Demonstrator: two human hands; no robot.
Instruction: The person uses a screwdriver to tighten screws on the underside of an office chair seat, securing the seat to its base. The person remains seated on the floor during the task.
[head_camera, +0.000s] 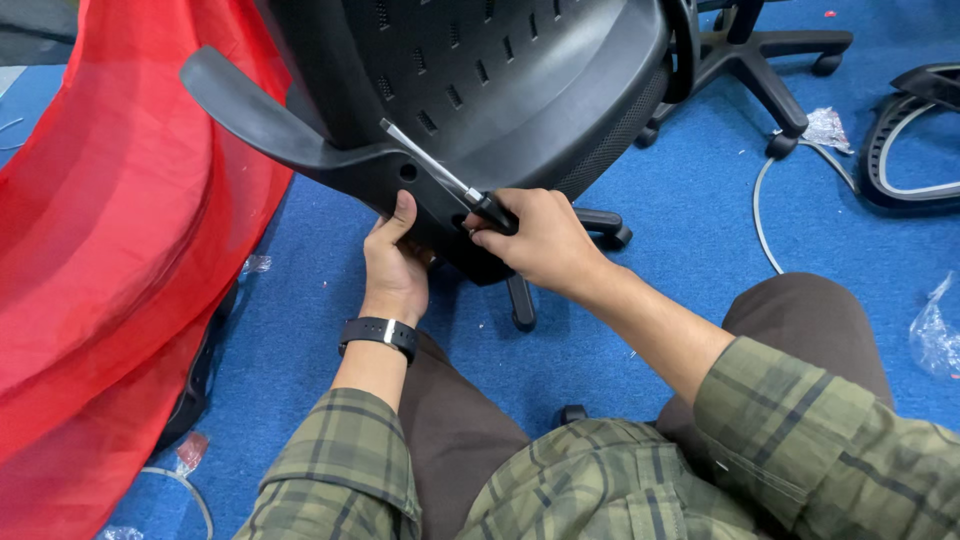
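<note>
A black office chair seat (520, 80) is tipped over in front of me, its slotted underside facing me. A black armrest (270, 125) juts out to the left from the seat's lower edge. My left hand (395, 265), a dark watch on its wrist, grips the armrest bracket from below, thumb up beside a screw hole (407, 172). My right hand (540, 240) holds the black handle of a screwdriver (445, 178), whose metal shaft runs up-left across the seat's underside.
A red fabric sheet (110, 250) hangs at the left. A black wheeled chair base (760, 60) stands behind on the blue carpet (680, 210), with a white cable (762, 220), another black chair part (915, 130) at the right, and plastic wrappers (935, 330) scattered about.
</note>
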